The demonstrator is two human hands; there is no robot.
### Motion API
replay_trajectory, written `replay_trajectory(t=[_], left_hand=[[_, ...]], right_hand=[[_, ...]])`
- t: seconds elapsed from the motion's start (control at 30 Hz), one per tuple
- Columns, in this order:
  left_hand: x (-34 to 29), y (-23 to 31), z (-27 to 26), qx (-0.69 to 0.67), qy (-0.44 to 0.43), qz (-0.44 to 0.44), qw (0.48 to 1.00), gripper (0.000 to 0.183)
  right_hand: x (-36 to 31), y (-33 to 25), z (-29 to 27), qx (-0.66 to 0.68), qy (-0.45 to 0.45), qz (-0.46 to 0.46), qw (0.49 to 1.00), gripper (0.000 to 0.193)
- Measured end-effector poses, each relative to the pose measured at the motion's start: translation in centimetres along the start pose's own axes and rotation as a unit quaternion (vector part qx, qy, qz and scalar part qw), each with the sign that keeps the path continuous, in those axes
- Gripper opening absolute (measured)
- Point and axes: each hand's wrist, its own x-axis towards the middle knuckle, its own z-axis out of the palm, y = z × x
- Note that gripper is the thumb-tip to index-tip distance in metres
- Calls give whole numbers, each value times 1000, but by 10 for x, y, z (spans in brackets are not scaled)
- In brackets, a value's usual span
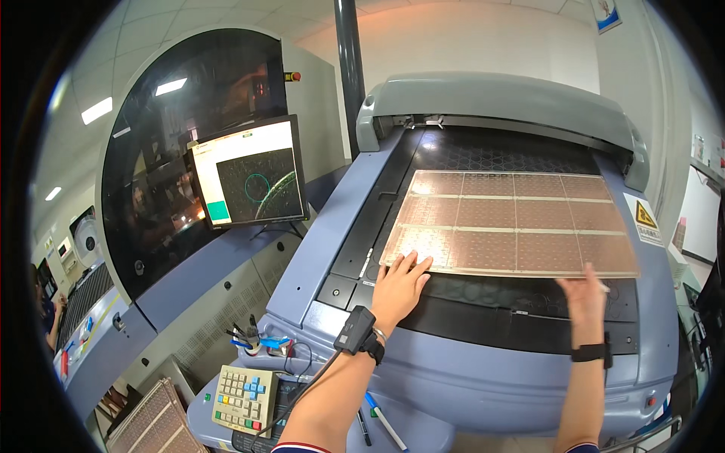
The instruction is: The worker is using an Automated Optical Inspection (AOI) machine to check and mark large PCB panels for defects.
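A large copper-coloured circuit board panel (487, 214), divided into several rectangles by pale strips, lies flat on the black bed (468, 306) of a blue-grey machine. My left hand (400, 291) rests at the panel's near left corner, its fingers spread over the edge. At the near edge toward the right is my right hand (585, 302); one fingertip reaches onto the panel and the visible fingers are apart. Some of the right hand's fingers are hard to make out. Dark bands circle both wrists, and a black box (355, 331) with a cable sits on the left one.
A grey bridge (498, 106) spans the bed's far end. Left stands a monitor (249, 172); below it are a beige keypad (244, 396), a pen holder (251, 346) and loose pens (385, 423). Another similar panel (155, 423) leans at lower left. A warning label (644, 217) is on the right.
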Motion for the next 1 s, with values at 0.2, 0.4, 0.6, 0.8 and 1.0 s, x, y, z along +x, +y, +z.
replay_trajectory(t=[0.2,0.4,0.6,0.8,1.0], left_hand=[[-5,5,-3,91,25,26,995,34],[-21,-13,-14,91,51,38,994,30],[-48,-15,-26,62,16,18,998,35],[-117,-34,-114,-87,-38,-24,995,33],[-296,-138,-223,48,228,-261,937,23]], right_hand=[[71,-68,-162,-112,150,-122,975,33],[59,-60,-158,-580,111,-261,764,32],[0,-44,-98,-746,-52,-278,603,14],[-52,-16,-85,-718,-59,-301,625,30],[-158,18,-18,-623,-134,-299,710,34]])
